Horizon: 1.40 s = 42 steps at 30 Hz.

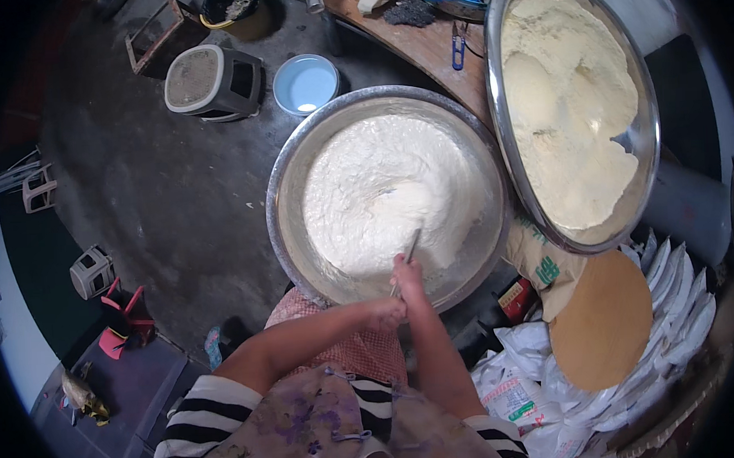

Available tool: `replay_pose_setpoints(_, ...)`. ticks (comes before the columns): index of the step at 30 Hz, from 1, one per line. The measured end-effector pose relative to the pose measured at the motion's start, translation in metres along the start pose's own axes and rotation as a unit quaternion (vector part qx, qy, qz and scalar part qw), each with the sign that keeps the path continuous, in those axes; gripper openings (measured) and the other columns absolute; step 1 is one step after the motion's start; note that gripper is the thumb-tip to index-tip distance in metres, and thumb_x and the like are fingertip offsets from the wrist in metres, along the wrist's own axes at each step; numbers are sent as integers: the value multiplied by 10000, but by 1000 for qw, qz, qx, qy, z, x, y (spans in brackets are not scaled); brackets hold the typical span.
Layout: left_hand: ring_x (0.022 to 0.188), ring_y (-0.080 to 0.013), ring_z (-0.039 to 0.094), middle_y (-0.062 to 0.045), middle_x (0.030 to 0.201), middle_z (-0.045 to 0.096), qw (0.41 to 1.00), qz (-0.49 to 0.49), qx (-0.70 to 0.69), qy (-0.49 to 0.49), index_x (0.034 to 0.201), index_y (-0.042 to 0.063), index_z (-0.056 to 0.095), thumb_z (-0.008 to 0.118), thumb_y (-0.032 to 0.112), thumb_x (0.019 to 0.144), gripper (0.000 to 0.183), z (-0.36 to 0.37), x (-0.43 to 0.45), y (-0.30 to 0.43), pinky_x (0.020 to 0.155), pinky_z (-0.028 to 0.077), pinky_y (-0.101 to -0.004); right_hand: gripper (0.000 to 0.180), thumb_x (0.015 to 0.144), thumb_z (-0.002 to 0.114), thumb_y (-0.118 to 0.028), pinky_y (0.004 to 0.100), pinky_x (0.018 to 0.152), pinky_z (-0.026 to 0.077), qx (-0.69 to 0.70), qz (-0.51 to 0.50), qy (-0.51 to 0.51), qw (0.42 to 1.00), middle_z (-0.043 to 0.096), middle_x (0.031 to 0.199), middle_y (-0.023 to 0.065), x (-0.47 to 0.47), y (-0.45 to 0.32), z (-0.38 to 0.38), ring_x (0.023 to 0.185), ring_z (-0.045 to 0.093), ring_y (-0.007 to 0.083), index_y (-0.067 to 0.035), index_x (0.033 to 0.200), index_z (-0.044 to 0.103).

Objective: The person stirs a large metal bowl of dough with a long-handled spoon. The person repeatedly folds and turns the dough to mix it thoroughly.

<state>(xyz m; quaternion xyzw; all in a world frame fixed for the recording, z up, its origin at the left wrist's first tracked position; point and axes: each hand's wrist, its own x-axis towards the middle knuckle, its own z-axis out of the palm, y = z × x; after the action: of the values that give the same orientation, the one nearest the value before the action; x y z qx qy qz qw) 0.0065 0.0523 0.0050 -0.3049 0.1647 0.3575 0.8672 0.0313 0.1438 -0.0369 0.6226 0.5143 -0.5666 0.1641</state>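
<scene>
A large round metal basin point(285, 251) stands before me, holding a thick, wet, whitish dough or batter point(353, 186) with a hollow near its centre. Both hands grip one thin rod point(413, 244), which slants into the mixture at the near right. My right hand point(408, 273) is the farther one along the rod, with its fingers closed round it. Nearer my body, my left hand point(386, 314) is closed at the rod's rear end, over the basin's near rim. The rod's lower end is hidden in the mixture.
At the right, a metal basin point(650, 124) of pale yellow powder adjoins a wooden table point(389, 34) bearing blue thread snips point(458, 50). A blue-tinted bowl point(306, 84) and a plastic stool point(194, 80) stand beyond the dough basin. White sacks point(520, 369) and a round brown board point(601, 323) lie lower right.
</scene>
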Motion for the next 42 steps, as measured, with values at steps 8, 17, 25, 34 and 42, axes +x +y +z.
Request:
replay_pose_setpoints(8, 318, -85, 297, 51, 438, 325, 983, 151, 8, 99, 543, 149, 401, 462, 88, 696, 176, 20, -88, -57, 293, 191, -210, 214, 807, 455, -250, 244, 342, 336, 119, -36, -50, 991, 414, 521, 8, -92, -21, 36, 388, 403, 97, -41, 780, 421)
replay_pose_setpoints(17, 310, -67, 275, 41, 424, 328, 979, 71, 35, 190, 514, 141, 383, 485, 116, 668, 186, 5, -20, 41, 290, 174, -208, 200, 794, 467, -261, 231, 321, 309, 105, 7, -36, 994, 395, 490, -10, 27, -36, 23, 368, 364, 80, -79, 714, 444)
replay_pose_setpoints(25, 312, -70, 271, 53, 413, 311, 992, 95, -56, -58, 521, 127, 389, 495, 113, 678, 190, -10, -81, -75, 294, 180, -211, 201, 794, 471, -233, 239, 305, 305, 99, -57, -76, 991, 387, 469, -4, -83, 17, 61, 338, 372, 92, -77, 674, 435)
replay_pose_setpoints(34, 313, -70, 226, 59, 420, 289, 999, 21, 18, 39, 465, 165, 310, 491, 126, 623, 243, -11, -22, 18, 312, 150, -197, 203, 770, 478, -234, 274, 349, 377, 74, 0, -24, 997, 435, 526, 39, 7, -14, 20, 372, 406, 137, -34, 761, 445)
replay_pose_setpoints(42, 363, -75, 273, 51, 422, 293, 945, -14, -282, -164, 468, 156, 311, 432, 85, 676, 251, 36, -48, -98, 344, 198, -212, 265, 773, 430, -238, 352, 454, 419, -209, -151, -181, 949, 513, 628, 159, -99, 29, 18, 492, 522, 260, 23, 777, 474)
